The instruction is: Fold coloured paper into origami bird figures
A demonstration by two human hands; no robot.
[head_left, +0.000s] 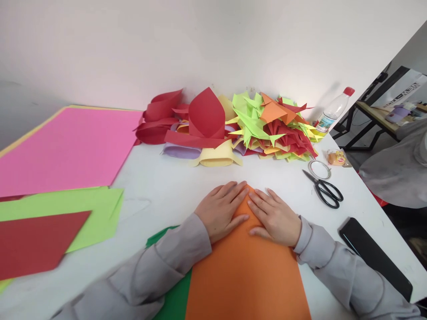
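A large orange sheet of paper [247, 280] lies on the white table in front of me, its far end narrowing to a point between my hands. My left hand [224, 209] rests flat on the left side of that point, fingers stretched out. On the right side, my right hand [275, 218] lies flat too, its fingers extended towards the tip. Both thumbs point inward over the orange paper. Part of a green sheet [176, 293] shows at the left of the orange one, partly hidden by my left sleeve.
Pink [73, 146], light green [103, 218] and red sheets [36, 244] lie at the left. Folded paper pieces [267, 124] are heaped along the wall. Black-handled scissors [328, 191], a tape roll [319, 170], a bottle [333, 111] and a black device [375, 258] are on the right.
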